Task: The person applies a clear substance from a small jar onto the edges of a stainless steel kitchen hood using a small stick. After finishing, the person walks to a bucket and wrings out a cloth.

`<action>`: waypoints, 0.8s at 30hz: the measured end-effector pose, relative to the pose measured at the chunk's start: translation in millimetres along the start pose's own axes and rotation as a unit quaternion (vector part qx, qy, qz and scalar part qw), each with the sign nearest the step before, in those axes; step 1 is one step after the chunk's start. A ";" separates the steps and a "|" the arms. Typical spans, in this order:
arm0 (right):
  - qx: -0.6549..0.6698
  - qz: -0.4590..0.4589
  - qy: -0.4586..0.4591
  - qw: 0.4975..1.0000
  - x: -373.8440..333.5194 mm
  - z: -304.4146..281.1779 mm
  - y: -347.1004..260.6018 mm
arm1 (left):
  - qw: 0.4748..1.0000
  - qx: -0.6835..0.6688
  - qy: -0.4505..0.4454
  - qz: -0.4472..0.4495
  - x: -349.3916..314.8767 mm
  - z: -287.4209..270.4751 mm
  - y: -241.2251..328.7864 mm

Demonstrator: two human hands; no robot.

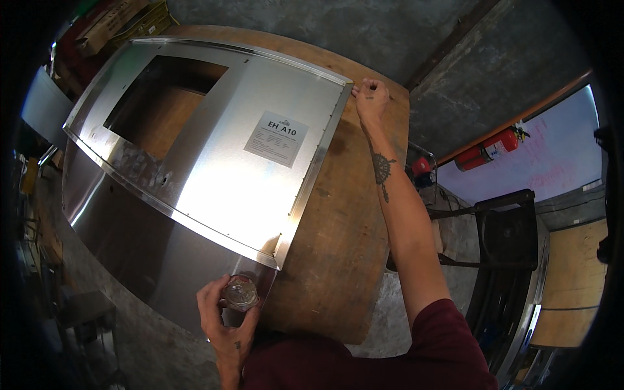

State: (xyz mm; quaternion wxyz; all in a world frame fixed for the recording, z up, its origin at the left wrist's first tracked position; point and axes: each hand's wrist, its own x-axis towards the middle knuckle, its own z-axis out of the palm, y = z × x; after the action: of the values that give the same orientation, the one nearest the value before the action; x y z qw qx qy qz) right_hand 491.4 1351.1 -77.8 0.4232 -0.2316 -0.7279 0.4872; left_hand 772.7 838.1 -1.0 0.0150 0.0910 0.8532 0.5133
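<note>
A large sheet-metal housing [227,130] with a raised rim and a rectangular cutout lies on a wooden table. On its brushed top sits a printed grey label [278,139]. My left hand [224,318] is wrapped round a small clear round jar [241,292] beside the near right corner of the housing. What the jar contains is too unclear to name. With the arm stretched out, my right hand [372,101] is at the far right corner of the rim, its fingers pinched together. Whatever may be between those fingertips is too small to make out.
The wooden tabletop [344,240] shows right of the housing. Beyond it stand a black chair [507,231], a red fire extinguisher [491,148] and a whiteboard [552,153]. A cardboard box [110,26] and a yellow crate [151,21] are at the far left.
</note>
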 end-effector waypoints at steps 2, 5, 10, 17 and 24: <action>-0.001 0.000 -0.001 1.000 1.0 -1.7 1.8 | 1.000 -0.002 -0.002 0.005 0.0 0.1 -1.3; 0.003 -0.007 0.000 1.000 -1.5 0.9 0.4 | 1.000 0.002 0.000 0.006 -0.7 -0.7 -1.2; 0.017 -0.029 0.006 0.999 -0.5 1.5 4.2 | 1.000 0.001 0.001 0.013 -0.5 -2.0 -1.8; -0.004 -0.032 0.001 0.999 4.2 -1.6 9.1 | 1.000 0.002 -0.002 0.009 0.2 -2.6 -1.6; -0.001 -0.026 0.001 1.000 -0.3 -1.4 -1.9 | 1.000 -0.008 0.002 0.000 -1.4 -2.5 -2.2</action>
State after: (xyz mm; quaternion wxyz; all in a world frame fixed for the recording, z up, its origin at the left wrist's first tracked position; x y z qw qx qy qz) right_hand 492.9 1350.8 -76.0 0.4358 -0.2136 -0.7340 0.4750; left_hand 773.5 834.7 -1.9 0.0138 0.0900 0.8489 0.5206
